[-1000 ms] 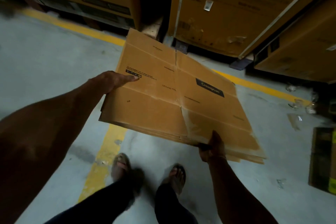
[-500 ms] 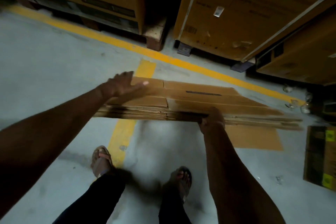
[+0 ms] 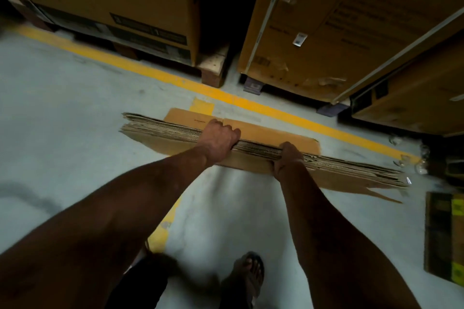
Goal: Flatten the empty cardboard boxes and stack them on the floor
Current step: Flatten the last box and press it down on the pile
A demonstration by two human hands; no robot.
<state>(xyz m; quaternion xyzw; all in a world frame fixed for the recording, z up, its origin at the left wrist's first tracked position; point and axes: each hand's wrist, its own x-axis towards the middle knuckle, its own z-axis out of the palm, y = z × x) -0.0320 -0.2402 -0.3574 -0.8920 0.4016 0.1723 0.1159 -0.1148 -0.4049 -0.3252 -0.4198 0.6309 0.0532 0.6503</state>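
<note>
Flattened box bundle (image 3: 175,130) is held edge-on just this side of the yellow floor line (image 3: 276,110), low over the floor, probably so it drops flat as a stack. Left hand (image 3: 219,137) curls over its near edge; right hand (image 3: 287,155), right of it, clamps the same edge. Single flat sheet (image 3: 266,130) lies beneath.

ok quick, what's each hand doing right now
Left hand: fingers curled over the near edge of the flattened cardboard stack, gripping it.
Right hand: gripping the same stack's near edge.
</note>
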